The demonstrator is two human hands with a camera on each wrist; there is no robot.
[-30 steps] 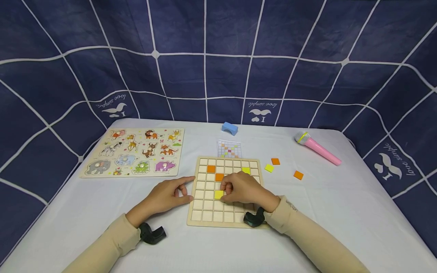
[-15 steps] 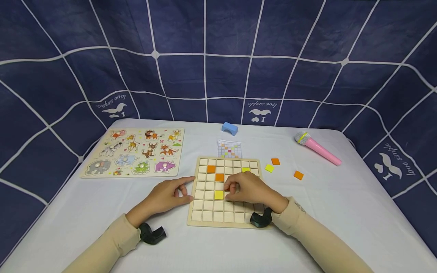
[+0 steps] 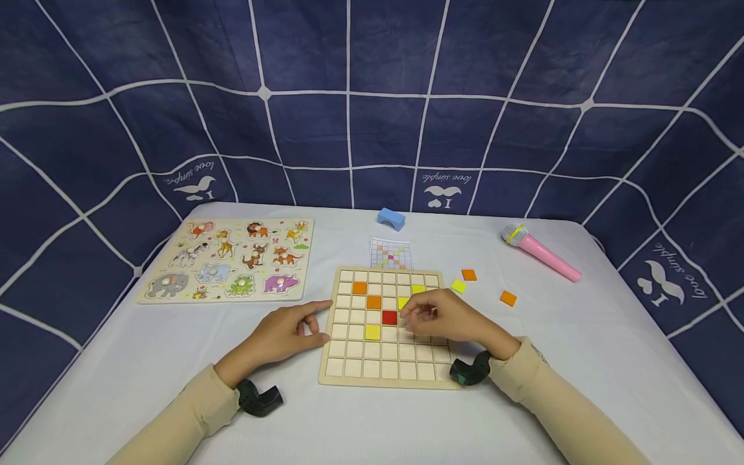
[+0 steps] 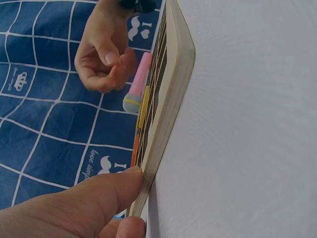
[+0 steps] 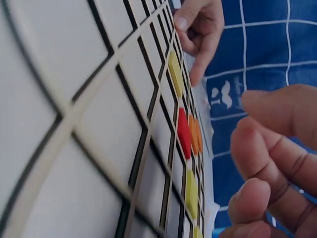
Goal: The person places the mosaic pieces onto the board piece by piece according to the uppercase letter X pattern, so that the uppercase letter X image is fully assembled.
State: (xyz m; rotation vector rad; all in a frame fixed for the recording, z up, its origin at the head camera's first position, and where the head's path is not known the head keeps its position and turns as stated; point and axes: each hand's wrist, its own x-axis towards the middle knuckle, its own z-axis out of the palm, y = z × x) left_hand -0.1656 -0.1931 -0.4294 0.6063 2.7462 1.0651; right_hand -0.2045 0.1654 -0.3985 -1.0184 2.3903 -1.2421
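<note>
A light wooden grid board point(image 3: 349, 368) lies on the table in the head view. A red square tile point(image 3: 389, 317) sits in a cell near its middle. Around it on the board are orange tiles point(image 3: 374, 302) and yellow tiles point(image 3: 372, 332). My right hand point(image 3: 444, 314) hovers over the board just right of the red tile, fingers loosely bent, and partly covers a yellow tile. In the right wrist view, nothing shows between its fingertips point(image 5: 250, 144). My left hand point(image 3: 285, 332) touches the board's left edge with thumb and index finger spread along it.
Loose orange point(image 3: 469, 275) and yellow point(image 3: 458, 286) tiles lie right of the board. Behind it are a printed pattern card point(image 3: 391, 252) and a blue arched block point(image 3: 391, 219). An animal puzzle board point(image 3: 227, 261) lies left, a pink toy microphone point(image 3: 546, 257) right.
My right hand has let go of the red tile and drawn back to the right, uncovering it in its cell. My left hand has stayed at the board's edge.
</note>
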